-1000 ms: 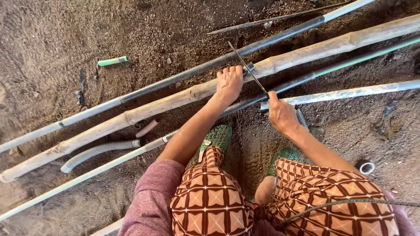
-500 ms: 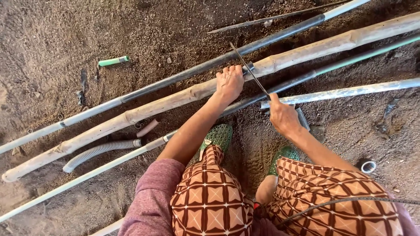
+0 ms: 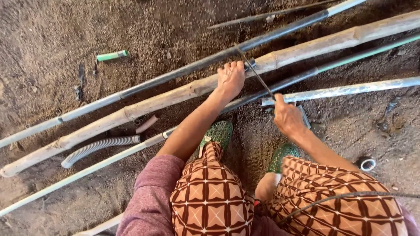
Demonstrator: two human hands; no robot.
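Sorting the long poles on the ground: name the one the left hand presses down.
The pale bamboo pole, thickest and knotted; the left hand lies on it. The dark pipe beyond stays untouched.

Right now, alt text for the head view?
Seen from above, a person's left hand presses on a bamboo pole lying on dirt ground, while the right hand draws a thin saw blade across it. Long pipes lie alongside.
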